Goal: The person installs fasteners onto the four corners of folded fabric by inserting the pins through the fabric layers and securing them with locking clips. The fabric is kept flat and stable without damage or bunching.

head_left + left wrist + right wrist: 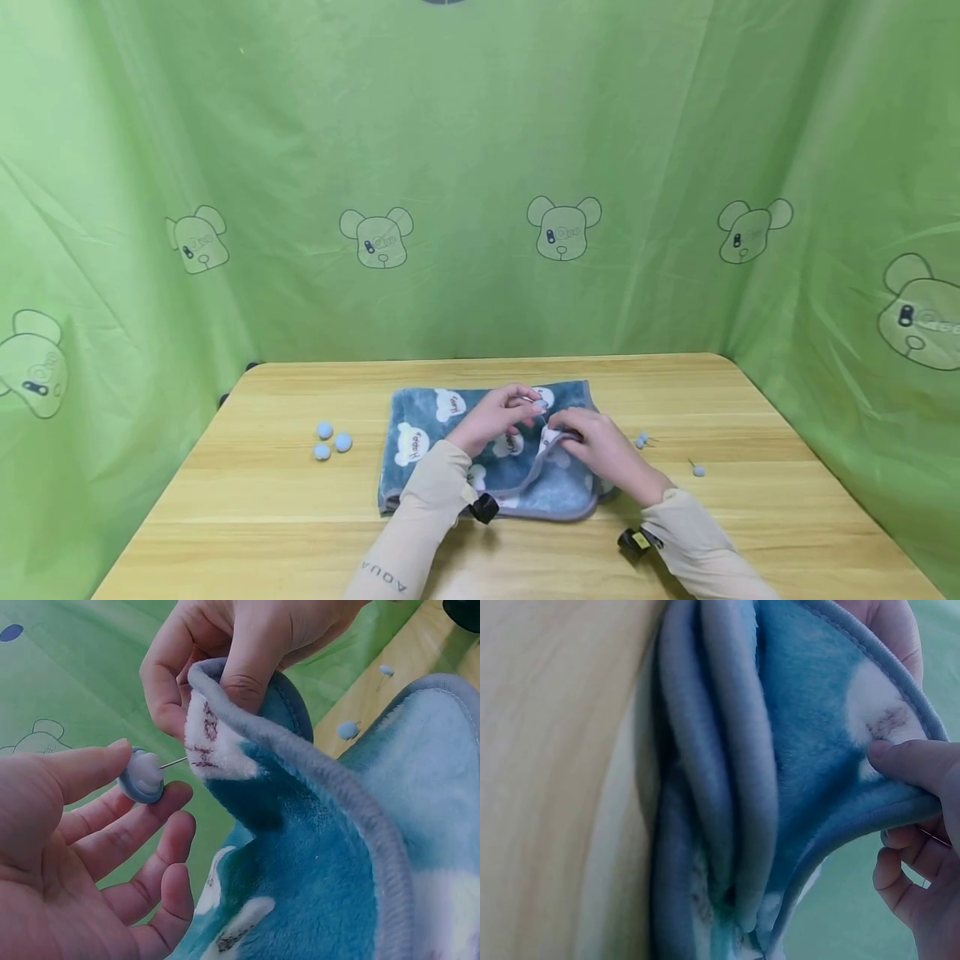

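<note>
A teal fleece blanket [420, 421] with white bear heads and grey edging lies folded on the table. Its corner is lifted, and my right hand [603, 450] pinches it between thumb and fingers. Between the thumb and a finger of my left hand [491, 421] is a round blue pin cap [142, 775] with a white centre. From this cap a thin metal pin [173, 763] points at the white patch on the raised corner. Whether the pin's tip has entered the fabric I cannot tell. In the right wrist view, the thumb [911, 761] presses on the blanket's inner face.
Three round blue pieces [342, 442] sit on the table left of the blanket. To the right lie a blue-headed pin [699, 471] and a small group of similar pins [642, 439]. Green curtains [472, 292] with bear outlines surround the wooden table [285, 500].
</note>
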{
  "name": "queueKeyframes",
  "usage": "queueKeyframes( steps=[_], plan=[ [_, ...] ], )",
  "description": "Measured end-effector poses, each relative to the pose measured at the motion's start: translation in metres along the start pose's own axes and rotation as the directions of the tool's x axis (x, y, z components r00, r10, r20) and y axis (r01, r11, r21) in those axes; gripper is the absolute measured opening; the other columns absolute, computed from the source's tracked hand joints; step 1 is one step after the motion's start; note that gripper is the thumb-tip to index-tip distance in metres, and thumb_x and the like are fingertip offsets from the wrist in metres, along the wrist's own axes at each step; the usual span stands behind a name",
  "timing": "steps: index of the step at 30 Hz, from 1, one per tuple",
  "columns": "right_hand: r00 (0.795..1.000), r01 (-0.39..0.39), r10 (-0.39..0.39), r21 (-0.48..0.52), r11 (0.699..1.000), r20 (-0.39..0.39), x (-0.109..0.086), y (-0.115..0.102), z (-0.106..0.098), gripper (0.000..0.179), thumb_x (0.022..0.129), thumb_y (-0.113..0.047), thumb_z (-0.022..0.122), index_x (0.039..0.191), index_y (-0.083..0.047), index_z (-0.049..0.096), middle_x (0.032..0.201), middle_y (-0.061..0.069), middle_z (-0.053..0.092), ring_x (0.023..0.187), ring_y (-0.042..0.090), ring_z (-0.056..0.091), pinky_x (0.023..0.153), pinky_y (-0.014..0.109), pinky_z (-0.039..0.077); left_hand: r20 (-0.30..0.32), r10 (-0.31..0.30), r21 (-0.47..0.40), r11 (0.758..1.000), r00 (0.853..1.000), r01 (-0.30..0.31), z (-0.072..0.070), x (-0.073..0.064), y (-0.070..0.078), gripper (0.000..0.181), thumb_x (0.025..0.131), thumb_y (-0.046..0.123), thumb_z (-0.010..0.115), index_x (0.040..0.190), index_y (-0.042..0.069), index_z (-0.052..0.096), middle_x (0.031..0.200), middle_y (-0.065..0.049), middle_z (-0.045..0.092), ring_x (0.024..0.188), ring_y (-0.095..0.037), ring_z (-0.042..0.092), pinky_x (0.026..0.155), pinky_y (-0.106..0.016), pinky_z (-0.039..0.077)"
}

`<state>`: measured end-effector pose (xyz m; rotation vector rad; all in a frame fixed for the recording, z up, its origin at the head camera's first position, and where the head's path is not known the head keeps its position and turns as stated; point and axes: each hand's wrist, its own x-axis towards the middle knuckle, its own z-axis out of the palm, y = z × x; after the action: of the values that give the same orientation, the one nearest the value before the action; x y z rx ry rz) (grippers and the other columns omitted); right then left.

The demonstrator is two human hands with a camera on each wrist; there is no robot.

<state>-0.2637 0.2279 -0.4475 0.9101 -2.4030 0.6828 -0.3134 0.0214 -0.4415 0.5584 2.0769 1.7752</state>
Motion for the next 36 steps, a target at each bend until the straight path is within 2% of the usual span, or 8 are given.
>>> queueKeyframes(
  steps=[9,16,22,28,32,36],
  plan=[
    [1.0,-0.014,0.014,0.004,1.0,-0.006,-0.0004,-0.0008,-0.0004,0.024,0.076,0.002,0.075,0.095,-0.011,0.07,0.095,0.003,0.073,0.089,0.019,0.068,0.078,0.034,0.058,0.012,-0.002,-0.001,1.0,1.0,0.002,0.0005,-0.0027,0.002,0.03,0.094,0.025,0.064,0.12,0.009,0.061,0.116,-0.017,0.069,0.1,-0.033,0.065,0.076,-0.042,0.053],
    [0.998,-0.057,0.057,0.004,0.998,0.001,-0.0006,-0.0021,-0.001,0.023,0.076,0.001,0.075,0.095,-0.011,0.069,0.096,0.004,0.073,0.089,0.02,0.068,0.077,0.033,0.058,0.031,-0.005,-0.012,1.0,1.0,0.005,0.0016,-0.0019,0.0016,0.029,0.093,0.021,0.065,0.119,0.008,0.061,0.115,-0.013,0.07,0.104,-0.043,0.062,0.066,-0.031,0.049],
    [0.995,-0.096,0.096,-0.004,0.995,-0.001,0.0001,-0.0032,-0.0018,0.024,0.076,0.001,0.076,0.095,-0.011,0.069,0.096,0.005,0.073,0.088,0.02,0.068,0.077,0.033,0.058,0.031,-0.001,-0.016,1.0,1.0,0.002,0.0013,-0.0013,0.002,0.028,0.093,0.02,0.066,0.118,0.008,0.062,0.116,-0.012,0.07,0.101,-0.04,0.063,0.066,-0.031,0.049],
    [0.995,-0.096,0.096,-0.014,0.995,0.0,0.0004,-0.0032,-0.0016,0.024,0.076,0.001,0.076,0.095,-0.011,0.069,0.097,0.005,0.073,0.088,0.02,0.069,0.078,0.034,0.058,0.03,-0.001,-0.02,1.0,1.0,0.002,0.0011,-0.0012,0.0014,0.026,0.093,0.017,0.065,0.117,0.008,0.061,0.117,-0.013,0.07,0.099,-0.035,0.064,0.066,-0.03,0.048],
    [0.995,-0.097,0.097,-0.018,0.995,0.0,0.0001,-0.0032,-0.0011,0.024,0.076,0.0,0.076,0.095,-0.012,0.069,0.097,0.005,0.073,0.089,0.02,0.069,0.078,0.034,0.058,0.034,-0.007,-0.042,0.999,0.999,0.009,0.0021,-0.0021,0.0004,0.023,0.092,0.014,0.066,0.114,0.007,0.062,0.114,-0.012,0.071,0.086,-0.029,0.063,0.064,-0.029,0.047],
    [0.995,-0.101,0.101,-0.022,0.995,-0.003,-0.0003,-0.0028,-0.0007,0.023,0.077,0.0,0.075,0.095,-0.013,0.069,0.098,0.005,0.073,0.09,0.021,0.069,0.079,0.035,0.058,0.054,-0.014,-0.05,0.999,0.998,0.017,0.004,-0.0039,-0.0001,0.021,0.091,0.011,0.066,0.111,0.007,0.062,0.109,-0.01,0.072,0.071,-0.022,0.055,0.062,-0.028,0.045]
  ],
)
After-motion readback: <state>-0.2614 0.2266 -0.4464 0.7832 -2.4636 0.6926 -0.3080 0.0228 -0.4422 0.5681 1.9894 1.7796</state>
